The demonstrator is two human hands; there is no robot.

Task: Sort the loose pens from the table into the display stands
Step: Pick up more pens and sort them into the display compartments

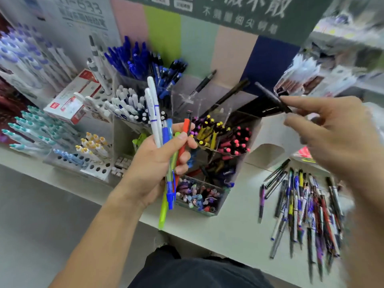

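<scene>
Left hand: the left hand point(158, 161) is curled round a bunch of pens point(166, 146), held upright in front of the tiered stand. The bunch has two white pens, a blue one, an orange one and a yellow-green one that sticks out below the fist.
Right hand: the right hand point(336, 132) is raised to the right of the stand, blurred by motion. Its thumb and forefinger pinch a black pen point(272, 96) by one end; the other fingers are loosely spread.
Black pen: tilted, its free end pointing up and left, above the stand's upper right compartments.
Loose pens: a pile of pens point(303, 206) lies on the white table point(234, 229) at the right, well apart from both hands.
Tiered stand: the clear tiered stand point(209, 146) holds blue pens at the top left, white ones below them, yellow and pink ones in the middle, mixed colours in the lowest bin.
Left rack: a rack point(68, 146) of teal, white and yellow-capped pens stands on the table beside a red and white box point(72, 96).
</scene>
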